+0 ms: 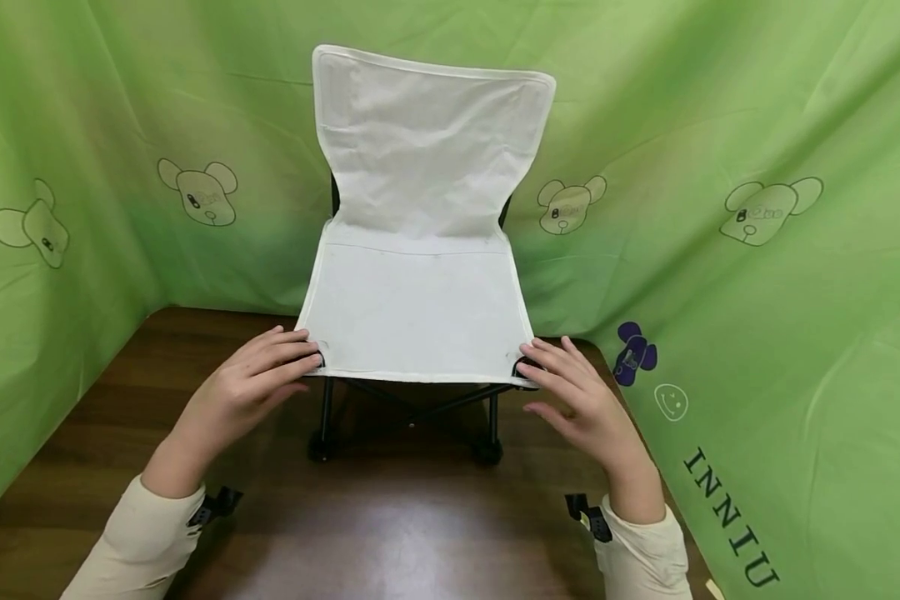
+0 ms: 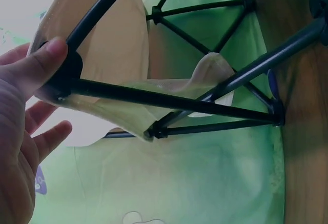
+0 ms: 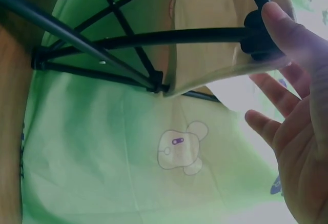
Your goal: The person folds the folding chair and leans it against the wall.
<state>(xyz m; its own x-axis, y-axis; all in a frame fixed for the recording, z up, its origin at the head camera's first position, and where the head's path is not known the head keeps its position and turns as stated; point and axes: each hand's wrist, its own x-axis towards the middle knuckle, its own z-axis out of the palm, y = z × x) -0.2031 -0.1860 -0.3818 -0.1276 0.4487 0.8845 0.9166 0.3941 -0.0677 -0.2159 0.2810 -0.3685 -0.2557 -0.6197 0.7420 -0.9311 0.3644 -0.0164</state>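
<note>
A small folding chair (image 1: 420, 308) with white fabric and a dark tubular frame stands upright on the wooden surface. My left hand (image 1: 251, 379) rests its nearly straight fingers on the seat's front left corner. On the front right corner lie the extended fingers of my right hand (image 1: 577, 392), with the thumb lower and apart from the fabric. Black corner joints show beneath the seat: one joint (image 2: 74, 70) by the left thumb in the left wrist view, another joint (image 3: 253, 37) by the right thumb in the right wrist view.
Green curtains (image 1: 720, 108) with printed bear heads surround the chair at the back and both sides. Crossed dark tubes (image 1: 450, 404) run between the chair's legs. Brown wood-grain tabletop (image 1: 405, 533) extends in front. Each sleeve carries a black strap device (image 1: 213, 506).
</note>
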